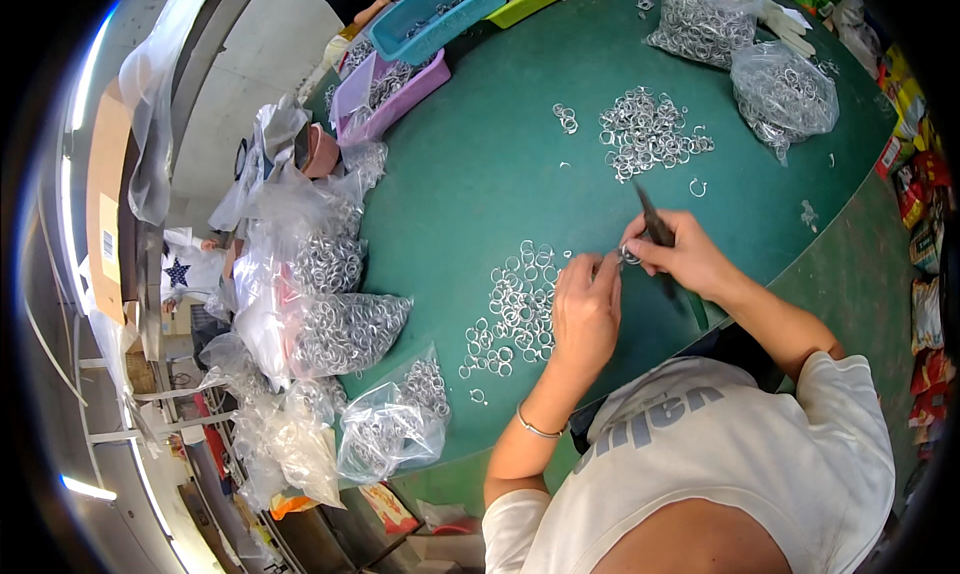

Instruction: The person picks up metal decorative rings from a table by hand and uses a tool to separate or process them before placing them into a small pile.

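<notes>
A small metal split ring [630, 255] sits pinched between both hands just above the green table [470, 174] — the left hand [585, 309] closes its fingertips on one side to steady it, while the right hand [685, 254] grips a dark pointed tool [652, 217] at the ring. A loose pile of rings [515, 309] lies just beside the left hand, another heap [645, 134] farther off — clear bags of rings [345, 329] crowd the table's left edge

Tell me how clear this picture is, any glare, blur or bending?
Head view: fisheye bends the table edge and blackens the corners; light strips glare at the left rim; bags show shiny highlights; both hands, left hand and right hand, are fairly sharp, the ring slightly soft.
</notes>
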### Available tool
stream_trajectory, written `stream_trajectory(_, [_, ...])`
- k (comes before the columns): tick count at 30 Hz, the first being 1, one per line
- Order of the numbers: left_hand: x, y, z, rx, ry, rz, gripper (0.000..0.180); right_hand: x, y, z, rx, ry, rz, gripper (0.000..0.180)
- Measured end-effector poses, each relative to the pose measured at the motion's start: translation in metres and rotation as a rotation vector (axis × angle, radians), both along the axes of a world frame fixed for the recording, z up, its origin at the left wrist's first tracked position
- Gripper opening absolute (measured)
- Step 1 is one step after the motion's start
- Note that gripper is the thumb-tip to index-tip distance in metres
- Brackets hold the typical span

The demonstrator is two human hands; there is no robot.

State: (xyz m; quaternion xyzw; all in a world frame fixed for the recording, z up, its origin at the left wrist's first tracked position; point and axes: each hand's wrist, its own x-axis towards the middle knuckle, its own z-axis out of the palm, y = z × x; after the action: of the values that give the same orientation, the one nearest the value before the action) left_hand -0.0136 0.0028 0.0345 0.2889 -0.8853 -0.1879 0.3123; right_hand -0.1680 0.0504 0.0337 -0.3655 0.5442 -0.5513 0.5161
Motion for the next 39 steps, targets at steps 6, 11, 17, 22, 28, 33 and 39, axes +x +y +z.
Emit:
stream_trajectory(6, [0.0,-0.014,-0.011,0.117,0.043,0.017,0.011,0.002,0.001,-0.001,-0.057,0.015,0.031,0.009])
stream_trajectory(11, [0.007,-0.022,-0.019,0.496,0.08,0.132,0.013,-0.006,-0.004,-0.006,0.1,-0.162,0.049,0.008])
stream_trajectory(17, [0.011,-0.027,-0.033,0.975,0.362,0.104,0.016,-0.005,-0.017,-0.023,0.215,-0.087,0.079,0.007])
stream_trajectory(22, [0.015,-0.028,-0.036,1.008,0.338,0.083,0.017,-0.005,-0.02,-0.024,0.214,-0.114,0.083,0.008])
stream_trajectory(28, [0.011,-0.023,-0.036,1.195,0.429,0.082,0.016,-0.003,-0.019,-0.018,0.246,-0.163,0.116,0.012])
stream_trajectory(33, [0.01,-0.023,-0.044,1.251,0.519,0.09,0.018,-0.005,-0.017,-0.021,0.194,-0.231,0.206,0.014])
stream_trajectory(39, [0.008,-0.02,-0.043,1.44,0.632,0.094,0.017,-0.002,-0.019,-0.031,0.159,-0.17,0.156,0.01])
